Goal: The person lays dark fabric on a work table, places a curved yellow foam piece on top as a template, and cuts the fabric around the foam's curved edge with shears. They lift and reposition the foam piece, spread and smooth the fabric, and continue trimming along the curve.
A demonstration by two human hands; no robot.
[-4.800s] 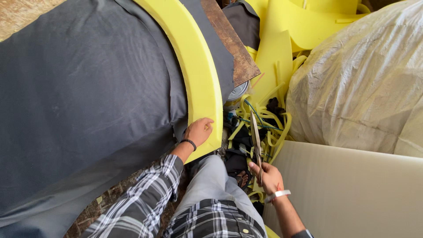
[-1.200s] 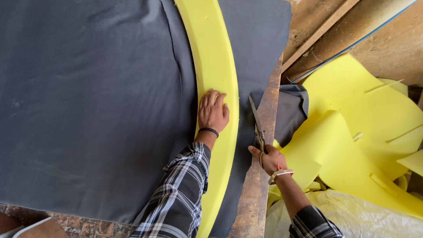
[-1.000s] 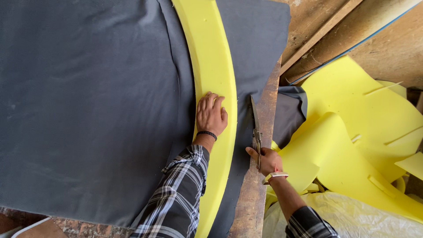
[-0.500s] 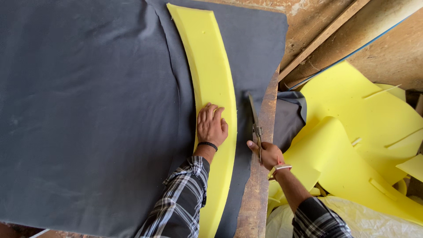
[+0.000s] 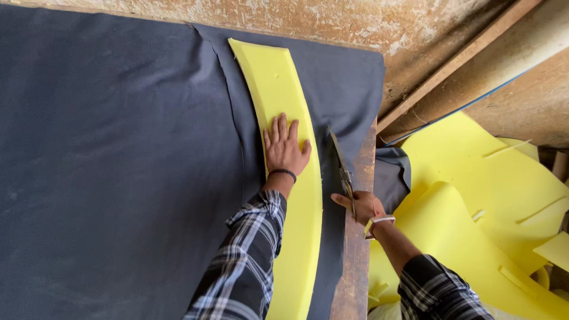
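The left hand (image 5: 286, 146) has slid further up the curved yellow foam strip (image 5: 278, 101), toward the far edge of the desk (image 5: 355, 249), and lies flat there; the scissors (image 5: 341, 166) in the right hand (image 5: 363, 205) have advanced along the dark grey fabric (image 5: 118, 178) beside the strip. The strip's far end has come wholly into view.

Loose yellow foam offcuts (image 5: 474, 195) lay heaped at the right, below a slanting wooden batten (image 5: 456, 65) against a rough plastered wall (image 5: 332, 21). A bare wooden table edge (image 5: 355, 261) showed.
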